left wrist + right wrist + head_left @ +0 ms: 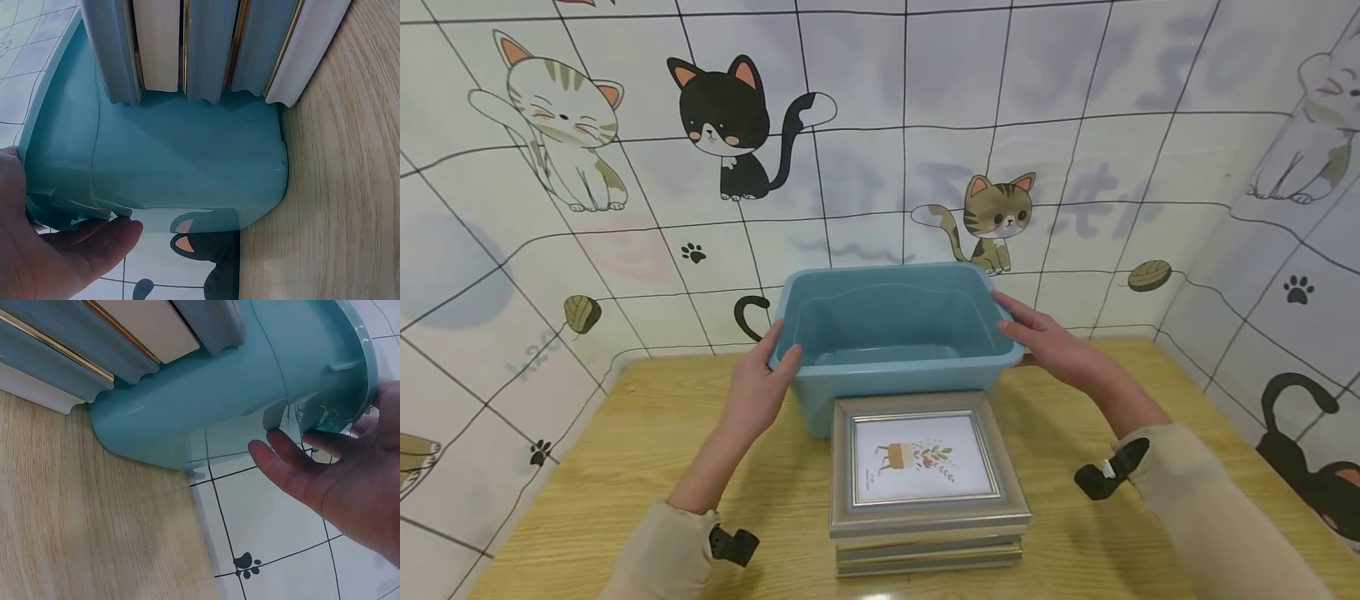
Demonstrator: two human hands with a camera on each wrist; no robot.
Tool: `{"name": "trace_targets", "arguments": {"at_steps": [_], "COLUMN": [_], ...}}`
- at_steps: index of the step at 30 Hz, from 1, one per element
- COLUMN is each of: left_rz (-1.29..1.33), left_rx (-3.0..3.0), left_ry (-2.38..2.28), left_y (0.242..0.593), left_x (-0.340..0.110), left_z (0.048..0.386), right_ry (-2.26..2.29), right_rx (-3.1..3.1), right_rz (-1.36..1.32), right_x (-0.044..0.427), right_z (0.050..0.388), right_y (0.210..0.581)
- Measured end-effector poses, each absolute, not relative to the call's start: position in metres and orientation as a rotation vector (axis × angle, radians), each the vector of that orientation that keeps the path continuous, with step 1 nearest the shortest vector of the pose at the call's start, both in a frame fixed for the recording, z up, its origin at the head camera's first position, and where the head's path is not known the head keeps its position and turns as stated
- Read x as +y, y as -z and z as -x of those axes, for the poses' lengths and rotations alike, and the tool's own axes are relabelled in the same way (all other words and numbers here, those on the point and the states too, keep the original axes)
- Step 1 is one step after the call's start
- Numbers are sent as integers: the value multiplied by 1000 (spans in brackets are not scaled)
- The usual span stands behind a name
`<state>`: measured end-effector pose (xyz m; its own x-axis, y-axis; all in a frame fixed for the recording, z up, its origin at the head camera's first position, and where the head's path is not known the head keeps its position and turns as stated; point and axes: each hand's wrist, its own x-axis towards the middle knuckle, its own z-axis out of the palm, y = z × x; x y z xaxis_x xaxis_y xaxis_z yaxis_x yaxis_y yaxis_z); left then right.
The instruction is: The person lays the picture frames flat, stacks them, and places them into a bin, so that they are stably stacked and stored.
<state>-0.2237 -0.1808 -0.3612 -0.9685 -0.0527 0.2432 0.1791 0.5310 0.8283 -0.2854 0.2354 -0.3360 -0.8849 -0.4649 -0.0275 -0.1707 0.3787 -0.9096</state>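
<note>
A blue plastic storage bin [891, 379] stands upright at the back of the wooden table, and nothing shows inside it. At its left end my left hand [757, 387] grips the rim, thumb over the edge and fingers beneath. The right hand [1056, 346] holds the opposite end the same way; the right wrist view shows its fingers [284, 465] under the lip. Directly in front of the bin lies a stack of several picture frames [925, 533]. The top one, silver-edged, shows a potted plant print [917, 458]. Neither hand touches the stack.
The wooden table [647, 450] extends to both sides of the bin and stack. Behind it rises a wall covering [865, 200] with a grid and cartoon cats, close to the bin's back. Black wrist cameras [733, 546] sit at both cuffs.
</note>
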Motion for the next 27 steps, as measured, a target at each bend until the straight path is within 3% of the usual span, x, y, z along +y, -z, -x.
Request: {"name": "trace_targets", "arguments": {"at_steps": [27], "left_rz": [157], "left_rx": [-2592], "left_ry": [1370], "left_y": [356], "left_x": [-175], "left_z": [224], "right_ry": [1493], "right_rx": [2424], "right_rz": [562], "right_x": [238], "right_z": [280], "right_y": [335]}}
